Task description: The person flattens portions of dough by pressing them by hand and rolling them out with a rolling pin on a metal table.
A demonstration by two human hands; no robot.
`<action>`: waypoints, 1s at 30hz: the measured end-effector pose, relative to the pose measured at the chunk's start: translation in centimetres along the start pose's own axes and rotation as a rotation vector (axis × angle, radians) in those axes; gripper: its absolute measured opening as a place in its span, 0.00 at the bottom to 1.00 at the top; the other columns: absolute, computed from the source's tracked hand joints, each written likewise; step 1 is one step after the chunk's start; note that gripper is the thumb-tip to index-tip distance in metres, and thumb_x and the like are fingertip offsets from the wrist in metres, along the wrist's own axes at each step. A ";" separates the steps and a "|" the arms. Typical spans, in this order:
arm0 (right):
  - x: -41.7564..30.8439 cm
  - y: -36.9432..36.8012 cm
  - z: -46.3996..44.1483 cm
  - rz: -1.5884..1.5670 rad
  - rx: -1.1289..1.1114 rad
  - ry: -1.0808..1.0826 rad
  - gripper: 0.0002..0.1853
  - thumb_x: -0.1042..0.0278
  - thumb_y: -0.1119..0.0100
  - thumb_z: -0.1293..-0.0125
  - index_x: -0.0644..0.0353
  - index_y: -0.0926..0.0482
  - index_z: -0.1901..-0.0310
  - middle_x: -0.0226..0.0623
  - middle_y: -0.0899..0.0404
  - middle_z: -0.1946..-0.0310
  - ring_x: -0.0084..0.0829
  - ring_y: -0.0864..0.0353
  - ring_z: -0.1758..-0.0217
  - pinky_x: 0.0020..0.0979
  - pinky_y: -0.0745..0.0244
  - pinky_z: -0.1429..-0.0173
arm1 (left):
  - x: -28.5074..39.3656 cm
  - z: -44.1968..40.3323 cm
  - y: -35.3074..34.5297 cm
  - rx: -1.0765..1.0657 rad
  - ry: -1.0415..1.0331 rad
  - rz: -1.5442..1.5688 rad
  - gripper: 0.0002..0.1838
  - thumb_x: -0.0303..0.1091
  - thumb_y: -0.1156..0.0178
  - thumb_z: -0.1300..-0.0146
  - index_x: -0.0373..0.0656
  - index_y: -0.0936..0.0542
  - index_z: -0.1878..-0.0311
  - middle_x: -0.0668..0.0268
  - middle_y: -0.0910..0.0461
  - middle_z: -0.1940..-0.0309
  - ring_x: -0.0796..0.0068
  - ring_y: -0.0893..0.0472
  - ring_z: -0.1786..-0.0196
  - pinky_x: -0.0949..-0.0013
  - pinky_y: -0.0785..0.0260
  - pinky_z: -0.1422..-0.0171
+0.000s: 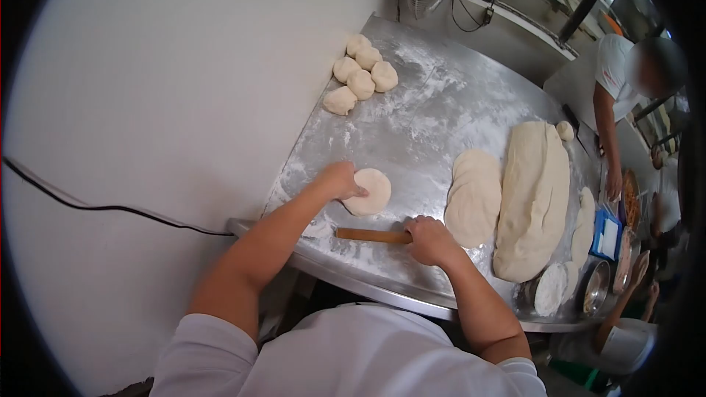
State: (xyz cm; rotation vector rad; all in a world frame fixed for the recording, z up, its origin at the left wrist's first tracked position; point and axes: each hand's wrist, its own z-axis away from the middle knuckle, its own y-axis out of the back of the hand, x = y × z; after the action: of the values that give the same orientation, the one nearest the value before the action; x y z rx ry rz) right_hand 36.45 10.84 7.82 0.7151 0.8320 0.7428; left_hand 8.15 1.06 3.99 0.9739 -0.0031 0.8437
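My left hand [340, 181] pinches the left edge of a flat dough round [373, 190], its thumb lying on top and the other fingers mostly hidden. The round rests on the floured metal table [419, 117]. In my right hand [430, 240] is the right end of a thin wooden rolling pin [371, 235], closed in the fingers. The pin lies crosswise between the round and the table's front edge, apart from the dough. Just right of that hand, several rolled dough sheets [473, 202] overlap in a stack.
Several dough balls [360, 84] sit at the far left by the wall. A long dough slab [533, 198] lies to the right, with a bowl of flour [550, 290], a metal bowl [596, 287] and a blue box [606, 235] beyond. A co-worker [614, 81] stands at the table's far right.
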 end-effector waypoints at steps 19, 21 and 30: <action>-0.6 -3.8 -7.7 0.220 0.438 0.169 0.35 0.48 0.47 0.19 0.62 0.31 0.19 0.58 0.41 0.15 0.60 0.42 0.13 0.62 0.52 0.12 | -3.5 -1.6 -1.8 -0.141 -0.041 0.544 0.24 0.36 0.20 0.38 0.27 0.11 0.45 0.46 0.09 0.48 0.57 0.10 0.46 0.56 0.20 0.41; -0.9 -4.2 -10.6 0.240 0.520 0.129 0.35 0.47 0.49 0.19 0.61 0.30 0.20 0.58 0.37 0.16 0.59 0.40 0.14 0.63 0.52 0.13 | -3.5 -1.2 -1.5 -0.181 -0.029 0.533 0.24 0.36 0.20 0.38 0.26 0.11 0.45 0.45 0.09 0.49 0.57 0.10 0.47 0.56 0.20 0.41; -5.3 1.4 -22.6 0.180 0.526 -0.094 0.39 0.46 0.52 0.17 0.62 0.41 0.15 0.52 0.39 0.15 0.60 0.42 0.13 0.64 0.51 0.11 | -4.6 -1.9 1.2 -0.021 0.064 0.375 0.28 0.37 0.22 0.40 0.30 0.12 0.40 0.42 0.10 0.48 0.50 0.09 0.44 0.54 0.20 0.38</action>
State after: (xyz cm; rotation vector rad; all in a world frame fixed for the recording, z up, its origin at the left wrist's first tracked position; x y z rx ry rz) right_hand 14.64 13.17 0.01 1.2987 0.8932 0.6463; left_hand 3.52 -0.11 2.07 0.9403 -0.1433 1.2168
